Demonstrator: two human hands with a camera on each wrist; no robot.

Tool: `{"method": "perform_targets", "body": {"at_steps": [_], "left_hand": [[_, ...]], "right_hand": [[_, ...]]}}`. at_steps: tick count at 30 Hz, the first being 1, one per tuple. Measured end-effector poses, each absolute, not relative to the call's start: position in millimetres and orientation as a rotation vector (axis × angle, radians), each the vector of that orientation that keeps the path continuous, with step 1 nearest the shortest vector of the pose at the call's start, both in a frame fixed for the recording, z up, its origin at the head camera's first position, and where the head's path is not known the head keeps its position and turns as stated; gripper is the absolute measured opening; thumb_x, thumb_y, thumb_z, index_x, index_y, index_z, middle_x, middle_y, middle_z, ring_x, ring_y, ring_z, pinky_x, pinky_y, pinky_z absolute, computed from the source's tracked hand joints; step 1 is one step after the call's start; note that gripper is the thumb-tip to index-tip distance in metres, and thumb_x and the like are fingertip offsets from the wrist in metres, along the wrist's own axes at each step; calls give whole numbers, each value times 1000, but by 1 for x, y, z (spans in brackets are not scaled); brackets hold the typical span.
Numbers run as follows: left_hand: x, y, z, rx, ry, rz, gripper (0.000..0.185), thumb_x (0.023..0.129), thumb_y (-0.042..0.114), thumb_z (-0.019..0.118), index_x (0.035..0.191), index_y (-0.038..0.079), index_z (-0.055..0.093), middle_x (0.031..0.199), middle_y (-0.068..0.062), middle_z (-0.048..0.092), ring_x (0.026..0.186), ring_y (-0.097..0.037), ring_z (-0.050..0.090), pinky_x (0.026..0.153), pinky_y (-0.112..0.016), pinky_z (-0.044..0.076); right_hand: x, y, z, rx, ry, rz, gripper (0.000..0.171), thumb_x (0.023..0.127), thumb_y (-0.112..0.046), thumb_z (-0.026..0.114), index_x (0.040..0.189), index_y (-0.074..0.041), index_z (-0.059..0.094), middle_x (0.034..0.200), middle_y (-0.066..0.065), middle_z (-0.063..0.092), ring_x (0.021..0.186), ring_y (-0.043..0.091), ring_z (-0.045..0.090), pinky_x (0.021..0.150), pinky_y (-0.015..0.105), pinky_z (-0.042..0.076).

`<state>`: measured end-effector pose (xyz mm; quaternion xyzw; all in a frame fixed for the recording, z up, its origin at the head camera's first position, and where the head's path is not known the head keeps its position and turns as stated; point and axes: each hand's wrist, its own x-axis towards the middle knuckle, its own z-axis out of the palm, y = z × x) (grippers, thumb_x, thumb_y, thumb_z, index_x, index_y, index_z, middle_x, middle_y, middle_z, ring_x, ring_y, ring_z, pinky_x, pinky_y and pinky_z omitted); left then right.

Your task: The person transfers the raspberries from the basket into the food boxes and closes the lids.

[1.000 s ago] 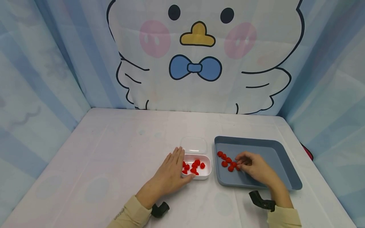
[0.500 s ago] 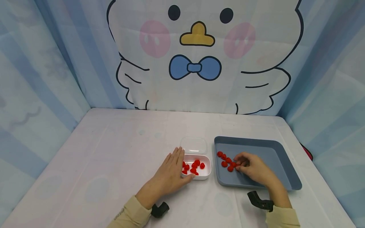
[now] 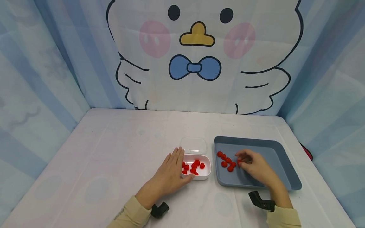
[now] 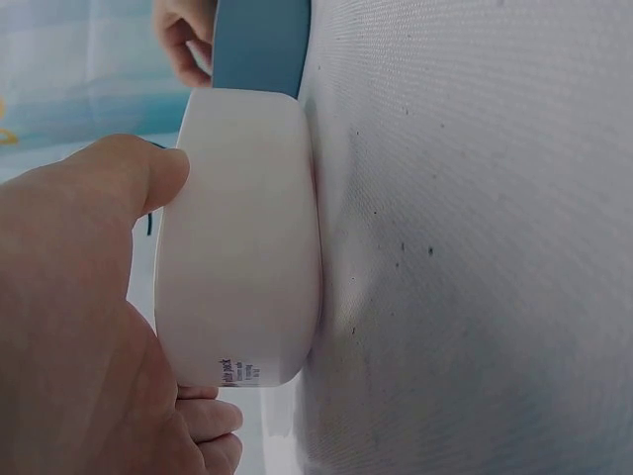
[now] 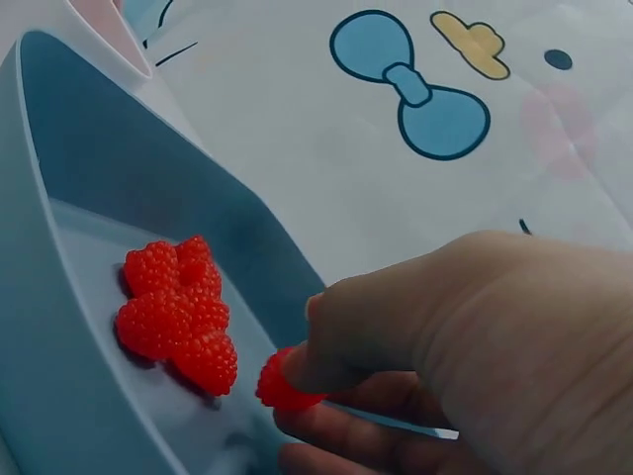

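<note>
You face a far curtain printed with a white cartoon bird in a blue bow tie. A left curtain and a right curtain, both pale blue, flank your bench, draped in white cloth with faint spots under soft light.

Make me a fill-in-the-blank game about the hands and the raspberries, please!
1. The raspberry pinched by the right hand is coloured ____.
2. The left hand touches the plastic box, which is coloured ____.
3. In the head view, the blue-gray tray is to the ____ of the plastic box.
4. The number of hands above the blue-gray tray is ____.

Missing words: red; white; right; one.
</note>
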<state>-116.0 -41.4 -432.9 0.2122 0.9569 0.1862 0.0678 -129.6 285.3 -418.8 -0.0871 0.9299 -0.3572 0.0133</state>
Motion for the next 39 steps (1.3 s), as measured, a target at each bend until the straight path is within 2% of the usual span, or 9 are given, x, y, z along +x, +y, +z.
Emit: {"method": "perform_targets", "body": {"at_steps": [7,30,39], "left_hand": [[-117,-42,-433,643,2880,566,95,89,57,60,157,4,19,166,-13,19,155,-31,15,124,-50,20],[-118,-43,-433,649,2879,547,96,90,58,59,157,4,19,166,-13,18,155,-30,15,124,-50,20],[-118,-43,-434,651,2885,549,95,90,57,59,157,4,19,166,-13,19,155,-30,15,124,-50,20]], "right_hand": [[-129,283,-416,-238,2932,-1177,27,91,0,63,118,-2,65,114,14,70,101,24,65,79,22,54],[-127,272,-407,-272,2908,-1333,31,93,-4,66,123,1,61,117,16,68,104,28,66,81,10,51],[-128,264,-408,-253,2944,-1304,29,94,-6,65,123,-3,62,118,14,68,104,27,66,83,12,53]]}}
